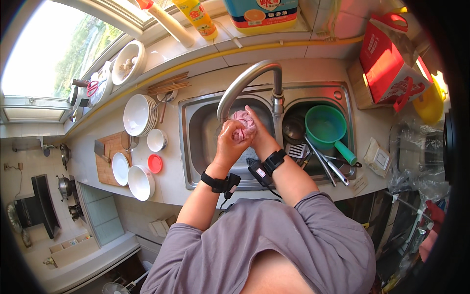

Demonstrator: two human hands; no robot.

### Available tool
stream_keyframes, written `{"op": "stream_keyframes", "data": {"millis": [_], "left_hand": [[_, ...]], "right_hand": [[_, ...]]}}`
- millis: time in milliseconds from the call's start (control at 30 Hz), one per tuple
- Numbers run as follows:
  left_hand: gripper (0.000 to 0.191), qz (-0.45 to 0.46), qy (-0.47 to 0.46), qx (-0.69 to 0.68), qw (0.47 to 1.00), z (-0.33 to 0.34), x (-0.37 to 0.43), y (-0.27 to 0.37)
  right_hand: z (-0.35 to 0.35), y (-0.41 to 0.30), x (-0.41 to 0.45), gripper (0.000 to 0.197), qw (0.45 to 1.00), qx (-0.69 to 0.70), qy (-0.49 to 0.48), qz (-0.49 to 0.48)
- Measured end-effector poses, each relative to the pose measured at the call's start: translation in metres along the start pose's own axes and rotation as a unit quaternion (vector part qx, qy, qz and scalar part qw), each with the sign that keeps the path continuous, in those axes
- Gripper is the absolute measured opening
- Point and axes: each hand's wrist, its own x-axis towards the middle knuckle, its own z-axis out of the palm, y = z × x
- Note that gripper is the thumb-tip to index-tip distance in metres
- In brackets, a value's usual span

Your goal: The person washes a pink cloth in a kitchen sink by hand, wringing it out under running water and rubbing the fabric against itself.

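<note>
Both my hands are together over the left basin of a stainless steel double sink, beneath the spout of a curved faucet. Bunched between them is a wet pink cloth with darker stripes. The fingers of my left hand curl around its near side. My right hand presses against its right side, palm inward and fingers pointing up. Part of the cloth is hidden by the fingers. Each wrist wears a black strap with a small device.
The right basin holds a green plastic ladle, a slotted turner and other utensils. Stacked white bowls, a red lid and a cutting board with a cleaver stand left. A red bag stands at the right.
</note>
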Motion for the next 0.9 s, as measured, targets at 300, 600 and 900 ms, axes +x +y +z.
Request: {"op": "stream_keyframes", "data": {"millis": [300, 600, 900], "left_hand": [[0.023, -0.068, 0.047, 0.058, 0.995, 0.006, 0.012, -0.004], [0.018, -0.144, 0.076, 0.071, 0.984, -0.004, -0.003, -0.04], [0.029, -0.293, -0.016, -0.252, 0.922, -0.047, -0.039, -0.058]], "right_hand": [[-0.045, 0.023, 0.042, 0.012, 0.879, -0.389, -0.059, -0.27], [0.0, 0.036, -0.002, 0.007, 0.98, -0.091, 0.017, -0.174], [0.006, 0.023, -0.001, 0.015, 0.955, -0.158, 0.121, -0.22]]}}
